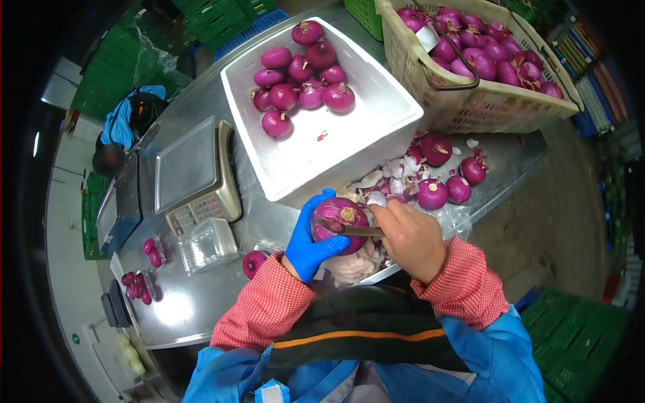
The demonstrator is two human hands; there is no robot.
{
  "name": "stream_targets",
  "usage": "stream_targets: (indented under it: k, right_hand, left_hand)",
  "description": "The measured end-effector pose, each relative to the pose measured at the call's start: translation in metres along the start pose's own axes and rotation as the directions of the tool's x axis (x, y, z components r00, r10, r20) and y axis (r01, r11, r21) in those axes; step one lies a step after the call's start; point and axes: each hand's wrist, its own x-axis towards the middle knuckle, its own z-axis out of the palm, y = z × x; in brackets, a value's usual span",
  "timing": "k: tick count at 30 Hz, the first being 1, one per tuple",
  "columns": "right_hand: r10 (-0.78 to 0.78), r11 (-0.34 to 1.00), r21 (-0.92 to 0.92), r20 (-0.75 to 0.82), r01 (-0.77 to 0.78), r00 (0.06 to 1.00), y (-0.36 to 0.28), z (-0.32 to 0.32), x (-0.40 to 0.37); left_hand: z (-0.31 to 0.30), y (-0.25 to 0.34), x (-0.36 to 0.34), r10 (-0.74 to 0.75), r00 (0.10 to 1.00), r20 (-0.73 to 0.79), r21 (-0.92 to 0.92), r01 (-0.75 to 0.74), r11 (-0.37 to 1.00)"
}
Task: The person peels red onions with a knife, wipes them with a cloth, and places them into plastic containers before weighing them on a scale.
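Observation:
My left hand (306, 245), in a blue glove, is wrapped round a large red onion (348, 213) near the table's front edge. My bare right hand (413, 242) grips a knife (363, 231), its blade lying across the face of that onion. Behind my hands is a white foam box (336, 151) with several red onions (311, 94) inside. Onion skins (393, 180) are heaped between box and hands. To the right of the heap sit several more onions (432, 194). One loose onion (254, 264) lies left of my left hand.
A weighing scale (195, 174) and a clear plastic tray (207, 245) stand left on the metal table (195, 302). Packed onions (136, 287) lie at far left. A beige crate (463, 111) full of onions is back right. Another person (131, 117) is at the upper left.

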Motion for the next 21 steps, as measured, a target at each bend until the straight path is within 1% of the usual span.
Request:
stream_targets:
  k: [3,6,9,12,13,16,17,18,20,21]
  right_hand:
    - [0.033,0.999,0.007,-0.007,-0.033,0.999,0.004,0.007,-0.002]
    - [0.039,0.999,-0.024,-0.059,-0.04,0.997,0.012,0.021,-0.005]
    - [0.019,0.997,-0.069,-0.136,-0.029,0.991,0.049,0.046,-0.018]
    - [0.227,0.973,-0.025,-0.096,-0.23,0.969,0.066,0.035,-0.028]
    - [0.251,0.968,0.011,-0.092,-0.251,0.964,0.052,0.029,-0.024]
    - [0.23,0.935,0.296,-0.086,-0.196,0.969,0.019,0.025,-0.011]
    - [0.251,0.886,0.424,-0.098,-0.188,0.963,0.016,0.032,-0.008]
    - [0.333,0.795,0.532,0.018,-0.291,0.943,0.018,0.036,-0.012]
    - [0.432,0.552,0.675,0.27,-0.489,0.861,0.021,0.041,-0.017]
    - [0.492,0.425,0.734,0.304,-0.53,0.816,0.017,0.041,-0.02]
  left_hand:
    - [0.008,0.005,-0.001,0.011,1.0,-0.028,0.076,-0.009,0.997]
    - [0.009,0.009,-0.001,-0.053,0.999,0.014,0.108,0.051,0.993]
    - [0.001,0.007,-0.004,-0.174,0.985,0.01,-0.01,0.174,0.985]
    - [0.003,0.021,-0.008,-0.025,1.0,-0.003,-0.032,0.025,0.999]
    - [-0.004,0.013,-0.005,0.013,0.997,-0.073,0.156,-0.002,0.988]
    - [-0.005,0.002,0.005,-0.065,0.996,-0.068,0.141,0.074,0.987]
    - [-0.003,0.007,0.004,-0.137,0.99,-0.03,0.098,0.139,0.985]
    - [-0.004,0.007,0.001,-0.205,0.979,-0.005,-0.041,0.204,0.978]
    - [-0.008,0.008,-0.004,-0.315,0.946,0.068,-0.309,0.321,0.895]
    - [-0.012,0.008,-0.009,-0.329,0.94,0.085,-0.392,0.335,0.857]
